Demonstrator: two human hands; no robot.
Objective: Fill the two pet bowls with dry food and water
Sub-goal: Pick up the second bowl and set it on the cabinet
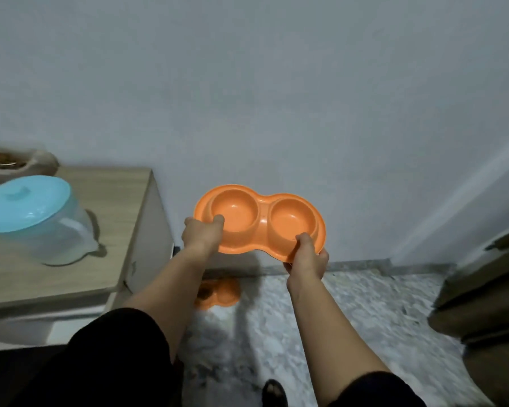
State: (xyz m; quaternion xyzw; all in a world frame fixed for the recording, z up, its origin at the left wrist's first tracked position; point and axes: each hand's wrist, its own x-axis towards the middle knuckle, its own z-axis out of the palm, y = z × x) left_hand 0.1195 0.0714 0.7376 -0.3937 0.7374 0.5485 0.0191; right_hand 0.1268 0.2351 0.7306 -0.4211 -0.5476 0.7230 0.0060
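An orange double pet bowl (262, 214) is held in the air in front of the grey wall, both of its round wells empty. My left hand (202, 235) grips its left rim with the thumb inside the left well. My right hand (307, 255) grips the near right rim. On the floor below, a second orange double bowl (222, 292) lies against the wall, partly hidden by my left forearm. A clear jug with a light blue lid (33, 214) stands on the wooden cabinet at left.
The wooden cabinet (112, 218) fills the left side, with an open container of brown pellets (0, 160) at its far left edge. Grey speckled floor (350, 312) lies below. A dark curtain or fabric (488, 304) hangs at right.
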